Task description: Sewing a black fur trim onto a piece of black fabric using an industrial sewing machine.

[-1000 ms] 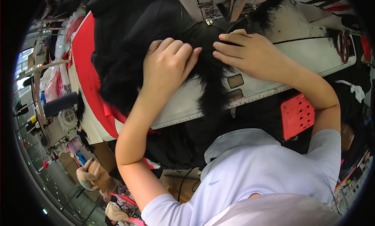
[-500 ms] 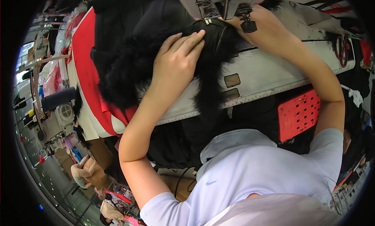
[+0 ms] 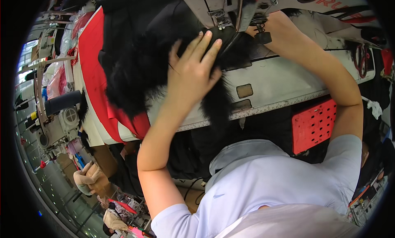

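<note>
Black fur-trimmed cloth [image 3: 131, 69] lies at upper centre of the frame, its right part under the sewing machine [image 3: 205, 5]. Left hand [image 3: 191, 75] rests upon it, fingers extended and spread, no grip observed. Right hand [image 3: 282, 28], right of the machine, has its fingertips hidden; I cannot tell its grip. A second ago that hand was in full view; both now flank the machine, which I judge steadies the cloth. Outward: red fabric [image 3: 91, 49] at left, white worktable [image 3: 284, 79] at right.
</note>
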Demonstrator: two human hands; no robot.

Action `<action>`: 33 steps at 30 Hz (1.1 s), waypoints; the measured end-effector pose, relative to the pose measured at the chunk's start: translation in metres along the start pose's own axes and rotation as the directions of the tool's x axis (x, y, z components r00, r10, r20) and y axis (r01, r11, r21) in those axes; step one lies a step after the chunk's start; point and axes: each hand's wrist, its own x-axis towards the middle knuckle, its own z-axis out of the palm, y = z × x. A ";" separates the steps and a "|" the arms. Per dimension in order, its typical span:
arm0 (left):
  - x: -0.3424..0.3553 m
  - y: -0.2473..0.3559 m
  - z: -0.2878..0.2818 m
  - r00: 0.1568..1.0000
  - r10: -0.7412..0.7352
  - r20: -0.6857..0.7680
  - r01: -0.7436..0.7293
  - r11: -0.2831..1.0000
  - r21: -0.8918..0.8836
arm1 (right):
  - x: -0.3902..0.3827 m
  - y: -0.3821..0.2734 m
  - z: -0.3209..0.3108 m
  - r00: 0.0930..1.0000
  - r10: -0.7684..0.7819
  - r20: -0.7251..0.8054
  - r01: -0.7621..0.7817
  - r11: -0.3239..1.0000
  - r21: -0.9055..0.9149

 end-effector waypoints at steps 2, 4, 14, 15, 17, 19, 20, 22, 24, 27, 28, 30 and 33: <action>0.010 -0.023 -0.008 0.991 0.106 0.084 -0.104 0.994 -0.029 | -0.005 -0.003 0.006 0.999 0.032 -0.022 -0.034 0.992 -0.125; 0.020 -0.041 -0.012 0.976 0.192 0.105 -0.184 0.980 -0.077 | -0.007 -0.017 0.007 0.989 0.138 -0.060 -0.142 0.988 -0.063; 0.013 -0.045 -0.004 0.967 0.241 0.083 -0.240 0.971 -0.017 | -0.003 -0.001 0.006 0.994 0.112 0.015 -0.112 0.993 0.022; 0.016 -0.048 -0.003 0.966 0.243 0.088 -0.243 0.970 -0.010 | -0.007 0.007 0.015 0.994 0.108 0.021 -0.108 0.994 0.026; 0.028 -0.054 -0.002 0.971 0.236 0.042 -0.233 0.971 -0.054 | -0.023 0.029 0.034 0.991 -0.089 -0.103 0.080 0.993 -0.090; 0.033 -0.063 -0.007 0.972 0.232 0.044 -0.231 0.972 -0.032 | -0.012 0.027 0.025 0.998 -0.064 -0.004 0.064 0.997 -0.038; 0.031 -0.062 -0.009 0.967 0.246 0.061 -0.246 0.969 -0.020 | -0.010 0.020 0.017 1.000 -0.012 -0.003 0.012 1.000 0.002; 0.024 -0.053 -0.011 0.946 0.314 0.084 -0.310 0.949 -0.057 | 0.001 0.000 0.002 0.997 0.077 0.015 -0.077 0.996 0.050; 0.015 -0.043 -0.010 0.934 0.332 0.131 -0.321 0.942 -0.099 | 0.002 -0.008 0.008 0.979 0.194 0.056 -0.200 0.972 0.126; 0.012 -0.036 -0.013 0.924 0.348 0.158 -0.334 0.936 -0.107 | -0.009 -0.018 0.003 0.990 0.121 -0.076 -0.124 0.992 -0.033; 0.012 -0.035 -0.013 0.924 0.348 0.157 -0.335 0.937 -0.102 | -0.010 -0.017 0.005 0.992 0.122 -0.033 -0.124 0.990 -0.069; 0.011 -0.033 -0.011 0.938 0.321 0.127 -0.309 0.945 -0.107 | -0.013 -0.015 -0.002 0.994 0.111 0.002 -0.110 0.992 -0.069; 0.024 -0.040 -0.008 0.946 0.309 0.098 -0.303 0.950 -0.074 | -0.012 -0.020 0.000 0.975 0.220 0.042 -0.217 0.974 -0.067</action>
